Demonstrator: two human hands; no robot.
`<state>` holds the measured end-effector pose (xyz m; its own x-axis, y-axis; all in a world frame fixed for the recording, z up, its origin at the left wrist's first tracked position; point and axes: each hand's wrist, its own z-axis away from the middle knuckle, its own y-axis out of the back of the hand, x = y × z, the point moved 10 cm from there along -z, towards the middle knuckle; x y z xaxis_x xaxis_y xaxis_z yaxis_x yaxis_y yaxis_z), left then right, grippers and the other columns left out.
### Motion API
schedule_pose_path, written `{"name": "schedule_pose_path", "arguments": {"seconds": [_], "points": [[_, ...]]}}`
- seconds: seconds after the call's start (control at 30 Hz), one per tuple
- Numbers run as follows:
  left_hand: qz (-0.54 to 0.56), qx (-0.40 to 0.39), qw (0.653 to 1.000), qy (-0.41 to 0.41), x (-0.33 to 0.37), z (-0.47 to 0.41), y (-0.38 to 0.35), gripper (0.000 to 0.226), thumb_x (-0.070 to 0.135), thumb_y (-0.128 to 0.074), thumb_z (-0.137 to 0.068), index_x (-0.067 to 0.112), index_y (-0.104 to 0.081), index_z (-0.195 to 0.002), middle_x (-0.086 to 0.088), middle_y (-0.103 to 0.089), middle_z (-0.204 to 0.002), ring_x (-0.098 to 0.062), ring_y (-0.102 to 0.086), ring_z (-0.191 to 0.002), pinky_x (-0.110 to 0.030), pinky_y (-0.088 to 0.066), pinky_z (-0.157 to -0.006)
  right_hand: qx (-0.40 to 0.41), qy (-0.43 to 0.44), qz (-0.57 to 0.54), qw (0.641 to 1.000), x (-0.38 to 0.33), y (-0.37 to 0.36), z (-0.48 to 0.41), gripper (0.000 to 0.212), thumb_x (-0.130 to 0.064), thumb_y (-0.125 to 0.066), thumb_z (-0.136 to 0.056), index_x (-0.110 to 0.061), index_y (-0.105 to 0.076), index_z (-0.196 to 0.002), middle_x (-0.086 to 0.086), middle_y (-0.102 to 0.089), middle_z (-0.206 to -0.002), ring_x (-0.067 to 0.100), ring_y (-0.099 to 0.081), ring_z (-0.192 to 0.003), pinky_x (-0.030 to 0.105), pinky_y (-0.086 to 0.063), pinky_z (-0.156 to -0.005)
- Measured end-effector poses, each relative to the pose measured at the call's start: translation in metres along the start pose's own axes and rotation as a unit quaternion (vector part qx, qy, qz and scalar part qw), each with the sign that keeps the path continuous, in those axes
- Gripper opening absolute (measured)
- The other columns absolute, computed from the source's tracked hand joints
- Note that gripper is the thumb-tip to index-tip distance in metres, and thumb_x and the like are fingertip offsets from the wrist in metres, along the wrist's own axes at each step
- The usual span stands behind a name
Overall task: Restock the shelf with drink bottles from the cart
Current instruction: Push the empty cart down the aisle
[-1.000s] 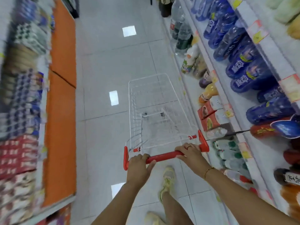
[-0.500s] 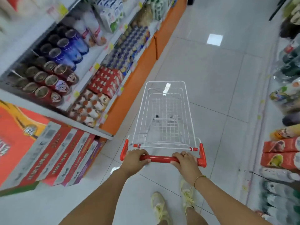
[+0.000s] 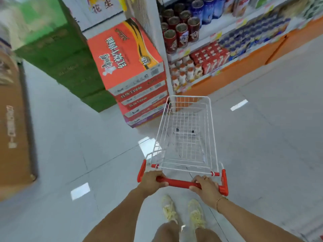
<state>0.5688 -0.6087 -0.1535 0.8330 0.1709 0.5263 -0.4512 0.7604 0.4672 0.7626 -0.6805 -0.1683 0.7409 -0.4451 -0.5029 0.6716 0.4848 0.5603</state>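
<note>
The person has swung the cart [image 3: 187, 96] leftward. The bottle shelf that ran along its 3 o'clock side a second ago is out of sight. The can shelf [image 3: 244, 74], at 9 o'clock half a second ago, now stretches from 12 towards 2 o'clock. Orange boxes [image 3: 125, 55] have come to 11 o'clock, green boxes [image 3: 57, 55] to 10, a brown carton [image 3: 12, 119] to 9. The shoes [image 3: 168, 209] now stand side by side behind the handle [image 3: 176, 182].

White wire cart [image 3: 187, 96] upright, near stocked shelf [image 3: 244, 74]
</note>
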Motion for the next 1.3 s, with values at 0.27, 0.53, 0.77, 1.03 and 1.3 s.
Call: {"name": "schedule_pose_path", "arguments": {"seconds": [0.27,0.53,0.77,1.03,1.3], "points": [[0.067,0.073,0.993,0.066,-0.139,0.101,0.021,0.022,0.028,-0.073,-0.077,0.024,-0.073,-0.098,0.011,-0.064,-0.087,-0.001,-0.056,-0.081,-0.007,-0.035,-0.071,-0.064,0.051,0.075,0.994,-0.104,-0.112,0.027,0.028,-0.044,-0.047,-0.092,-0.030,-0.051,-0.115,-0.006,-0.048,-0.102,0.016,-0.048,-0.110,0.029,-0.026,-0.089],[0.141,0.124,0.976,0.109,-0.283,0.171,0.092,0.019,0.025,-0.075,-0.075,0.028,-0.073,-0.094,0.006,-0.069,-0.089,-0.009,-0.061,-0.087,-0.016,-0.044,-0.080,-0.071,0.109,0.121,0.984,-0.246,-0.214,0.015,0.029,-0.044,-0.047,-0.092,-0.031,-0.052,-0.117,-0.008,-0.048,-0.102,0.013,-0.047,-0.110,0.026,-0.020,-0.081],[0.189,0.172,0.961,0.103,-0.371,0.177,0.190,0.023,0.018,-0.074,-0.077,0.040,-0.070,-0.079,0.024,-0.067,-0.073,0.008,-0.060,-0.078,-0.007,-0.039,-0.073,-0.070,0.159,0.128,0.976,-0.370,-0.257,-0.044,0.028,-0.042,-0.051,-0.091,-0.029,-0.057,-0.115,-0.011,-0.045,-0.096,0.013,-0.048,-0.111,0.025,-0.018,-0.080],[0.204,0.231,0.949,0.072,-0.390,0.101,0.296,0.025,0.025,-0.071,-0.080,0.018,-0.072,-0.104,0.009,-0.068,-0.088,-0.002,-0.059,-0.081,-0.004,-0.036,-0.075,-0.046,0.199,0.152,0.967,-0.459,-0.210,-0.149,0.029,-0.041,-0.054,-0.090,-0.028,-0.060,-0.115,-0.010,-0.050,-0.096,0.013,-0.052,-0.105,0.024,-0.023,-0.089],[0.186,0.235,0.952,0.063,-0.369,0.015,0.384,0.029,0.031,-0.069,-0.082,0.020,-0.071,-0.108,0.003,-0.071,-0.096,-0.007,-0.060,-0.088,-0.017,-0.039,-0.085,-0.037,0.189,0.157,0.969,-0.509,-0.146,-0.240,0.030,-0.041,-0.056,-0.089,-0.027,-0.062,-0.114,-0.008,-0.053,-0.098,0.013,-0.049,-0.107,0.028,-0.025,-0.099]]}}
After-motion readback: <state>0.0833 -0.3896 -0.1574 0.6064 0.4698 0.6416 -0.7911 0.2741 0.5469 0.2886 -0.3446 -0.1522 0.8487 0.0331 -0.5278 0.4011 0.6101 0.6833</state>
